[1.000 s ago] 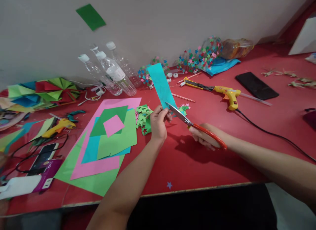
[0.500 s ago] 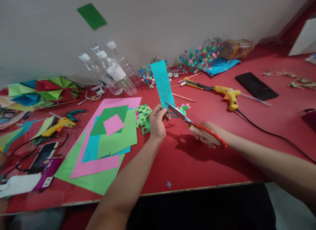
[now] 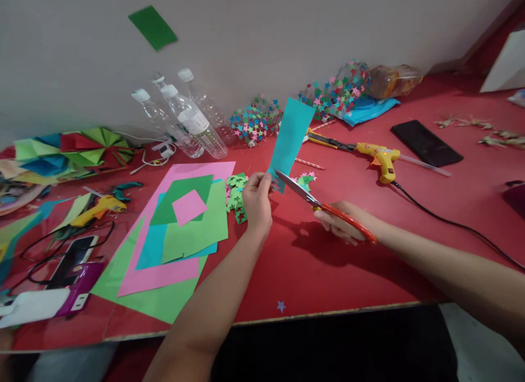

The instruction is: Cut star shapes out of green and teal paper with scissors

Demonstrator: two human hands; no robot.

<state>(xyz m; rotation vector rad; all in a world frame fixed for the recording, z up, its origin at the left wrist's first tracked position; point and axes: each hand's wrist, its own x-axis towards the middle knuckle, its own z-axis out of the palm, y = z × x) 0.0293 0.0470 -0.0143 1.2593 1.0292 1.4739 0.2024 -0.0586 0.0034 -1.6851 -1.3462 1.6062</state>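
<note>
A blue paper strip point(image 3: 290, 133) stands up from the fingers of my left hand point(image 3: 258, 198), which pinches it near its lower end. My right hand point(image 3: 340, 223) is closed on the red handles of a pair of scissors point(image 3: 301, 190). The blades point left, and their tips are at the strip's lower part, close to my left thumb. Small green and pink paper stars point(image 3: 235, 193) lie in a pile just left of my left hand. More cut stars point(image 3: 305, 179) are on the table behind the blades.
Stacked coloured sheets point(image 3: 184, 245) lie at left, with clear bottles point(image 3: 194, 125) behind. Star-covered bottles point(image 3: 340, 92) are by the wall. A yellow glue gun point(image 3: 383, 157) and black phone point(image 3: 426, 143) lie at right. A purple star point(image 3: 281, 306) is near the front edge point(image 3: 328, 313).
The blue strip has turned, its top end swinging to the right. My left hand has shifted slightly left with it. My right hand and the scissors have hardly moved.
</note>
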